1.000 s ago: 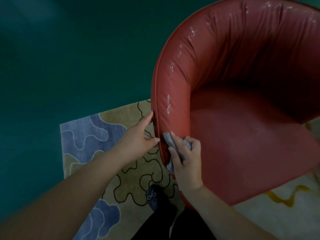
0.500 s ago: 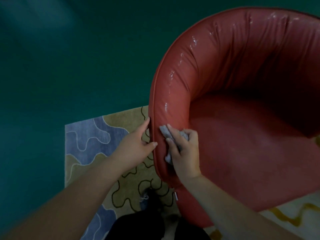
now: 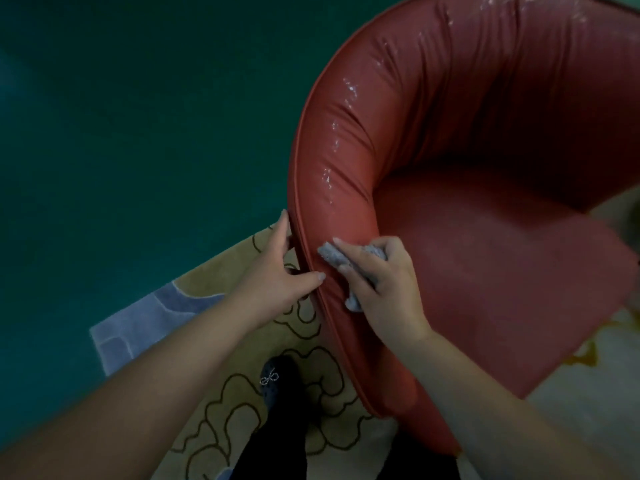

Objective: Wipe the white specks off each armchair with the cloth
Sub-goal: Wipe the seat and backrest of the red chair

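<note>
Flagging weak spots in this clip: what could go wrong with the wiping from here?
The crumpled grey cloth in the right hand is small; it may smear the white specks along the red leather armchair's rim rather than lift them. The left hand only steadies the outer edge, so specks farther up the back could be missed.

The armchair (image 3: 485,237) looks like smooth red leather with a soft shine and fine wrinkles. The cloth (image 3: 332,258) is grey, matt and nubbly. The rug (image 3: 242,375) at lower left looks soft and woolly.
</note>
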Demonstrator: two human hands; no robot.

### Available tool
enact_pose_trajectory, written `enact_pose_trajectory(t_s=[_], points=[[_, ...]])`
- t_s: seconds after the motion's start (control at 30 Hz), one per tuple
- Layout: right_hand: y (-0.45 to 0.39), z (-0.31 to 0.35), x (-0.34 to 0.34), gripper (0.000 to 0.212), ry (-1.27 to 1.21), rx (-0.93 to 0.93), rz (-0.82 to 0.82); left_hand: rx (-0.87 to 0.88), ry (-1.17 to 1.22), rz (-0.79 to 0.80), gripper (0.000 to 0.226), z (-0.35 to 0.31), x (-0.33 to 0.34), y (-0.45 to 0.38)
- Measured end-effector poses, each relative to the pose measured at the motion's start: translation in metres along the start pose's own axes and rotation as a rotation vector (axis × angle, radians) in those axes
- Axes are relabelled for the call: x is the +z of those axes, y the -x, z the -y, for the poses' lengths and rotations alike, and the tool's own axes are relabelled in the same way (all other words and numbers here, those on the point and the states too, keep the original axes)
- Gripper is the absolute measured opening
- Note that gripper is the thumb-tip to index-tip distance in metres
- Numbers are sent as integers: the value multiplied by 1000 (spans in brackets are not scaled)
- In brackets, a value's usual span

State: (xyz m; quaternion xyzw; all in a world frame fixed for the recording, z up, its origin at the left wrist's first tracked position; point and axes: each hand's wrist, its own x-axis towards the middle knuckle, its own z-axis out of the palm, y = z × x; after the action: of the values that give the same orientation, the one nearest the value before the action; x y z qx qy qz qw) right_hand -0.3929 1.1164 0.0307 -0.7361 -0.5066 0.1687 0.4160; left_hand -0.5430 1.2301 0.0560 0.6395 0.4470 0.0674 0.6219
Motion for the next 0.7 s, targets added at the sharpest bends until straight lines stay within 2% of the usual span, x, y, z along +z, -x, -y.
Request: enact_pose_trajectory(t_s=[0.13,0.23,0.47,0.63,0.7], points=[[-63,13,15,33,91,43,-116,8,-18,77,119,-4,-20,-19],[-108,14,22,32,127,104,-182,49,-36,116,118,-5,-26,-31],[-47,10,19,37,59,129,-159,137,-81,132,106,-25,-51,-59],[-115,14,27,32,178,54,-227,142,-118,160,99,-44,-66,-85],[-150,13,32,31,183,80,-292,145,-137,161,99,-48,-69,-94]])
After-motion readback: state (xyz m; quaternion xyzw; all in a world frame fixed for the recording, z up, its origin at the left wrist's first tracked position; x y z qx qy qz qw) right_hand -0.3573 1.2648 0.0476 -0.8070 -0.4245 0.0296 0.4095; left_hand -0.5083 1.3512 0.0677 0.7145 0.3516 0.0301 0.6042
